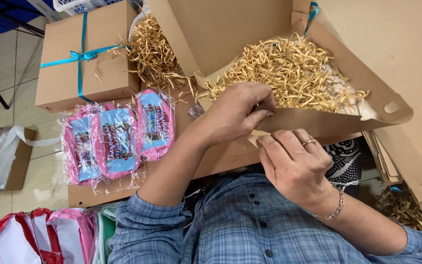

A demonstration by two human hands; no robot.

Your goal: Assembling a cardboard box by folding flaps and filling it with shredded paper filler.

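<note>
From the head camera, the left hand (238, 115) pinches the near wall of the open cardboard box (318, 122), and the right hand (294, 164) grips the same edge from below. The box is tilted and full of shredded paper (289, 73). If the thin wall buckles or slips from the fingers, I judge shreds could spill toward the wrapped pink packets (116, 142) nearby.

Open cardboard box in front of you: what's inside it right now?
The open cardboard box holds tan shredded paper filler, with a bit of white showing at its right. Anything underneath is covered.
</note>
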